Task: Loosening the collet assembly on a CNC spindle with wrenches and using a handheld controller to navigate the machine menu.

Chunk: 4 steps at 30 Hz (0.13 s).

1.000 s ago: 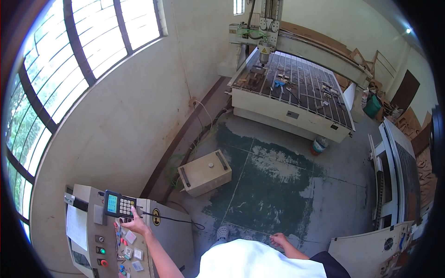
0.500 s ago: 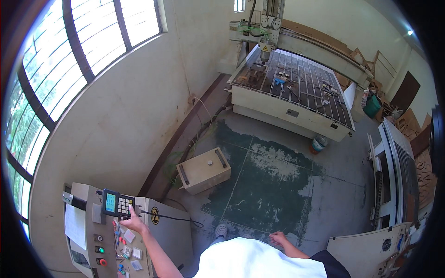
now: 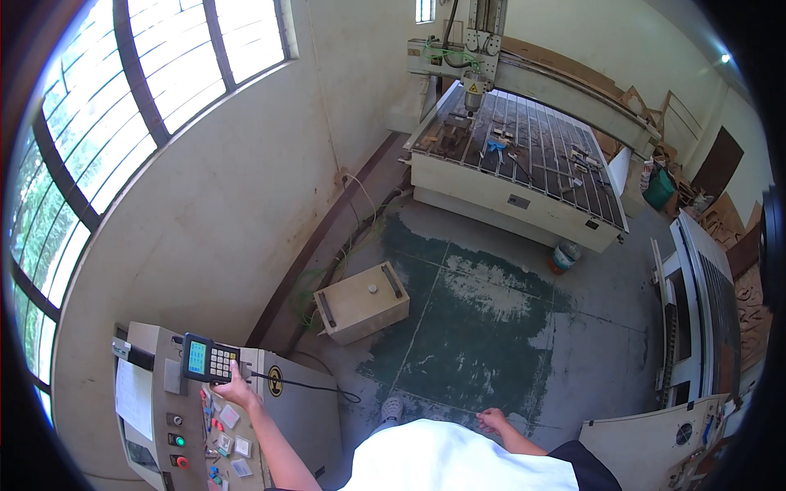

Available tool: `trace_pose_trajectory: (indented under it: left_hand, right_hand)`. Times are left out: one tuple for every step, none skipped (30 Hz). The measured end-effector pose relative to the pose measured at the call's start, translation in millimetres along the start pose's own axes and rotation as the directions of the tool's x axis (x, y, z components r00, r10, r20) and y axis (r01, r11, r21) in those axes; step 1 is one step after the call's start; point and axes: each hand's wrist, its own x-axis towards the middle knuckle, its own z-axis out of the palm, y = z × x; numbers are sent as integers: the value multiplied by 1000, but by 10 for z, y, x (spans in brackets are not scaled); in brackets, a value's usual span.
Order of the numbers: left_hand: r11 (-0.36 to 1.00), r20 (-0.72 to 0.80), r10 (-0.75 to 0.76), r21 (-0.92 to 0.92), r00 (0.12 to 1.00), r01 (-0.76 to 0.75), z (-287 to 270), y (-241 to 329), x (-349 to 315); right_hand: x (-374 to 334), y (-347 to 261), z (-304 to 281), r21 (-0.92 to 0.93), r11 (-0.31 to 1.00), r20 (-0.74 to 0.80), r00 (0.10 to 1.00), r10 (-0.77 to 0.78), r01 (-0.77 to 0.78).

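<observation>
At the lower left, my left hand [image 3: 237,391] grips a black handheld controller [image 3: 210,360] with a lit blue screen and a keypad. My thumb lies at the keypad's edge, while the other fingers are mostly hidden. A black cable [image 3: 307,383] runs from the controller to the right and loops over the cabinet side. Beneath this hand is the top of a control cabinet [image 3: 168,405] with buttons and scattered small bits and clear cases [image 3: 242,446]. Low on the right, my right hand [image 3: 493,421] hangs beside my body, its fingers curled and no object showing in them.
A large flatbed CNC machine [image 3: 512,190] with a spindle [image 3: 473,90] stands ahead. A beige box [image 3: 360,304] sits on the floor by the left wall, near hoses and cables. A bucket [image 3: 563,257] is beside the machine. More machinery [image 3: 692,303] stands at right.
The view has shifted very slightly. My left hand keeps its grip on the controller, with the thumb at about the same keys, and my right hand stays in place.
</observation>
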Motion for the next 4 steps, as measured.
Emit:
trace_pose_trajectory:
  left_hand:
    - [1000, -1, -15, 6, 1000, 15, 7, 14, -8]
    - [1000, -4, -29, 12, 1000, 29, 3, 23, -9]
    - [1000, -4, -28, 13, 1000, 28, -1, 20, -2]
    - [999, -1, -25, 21, 1000, 25, -7, 7, 10]
  right_hand:
    - [14, 8, -1, 1, 1000, 0, 1000, 0, 0]
    - [10, 3, 2, -4, 1000, -9, 1000, -2, 2]
    - [8, -3, 1, -8, 1000, -17, 1000, -3, 3]
    - [2, -5, 8, -8, 1000, -16, 1000, -3, 3]
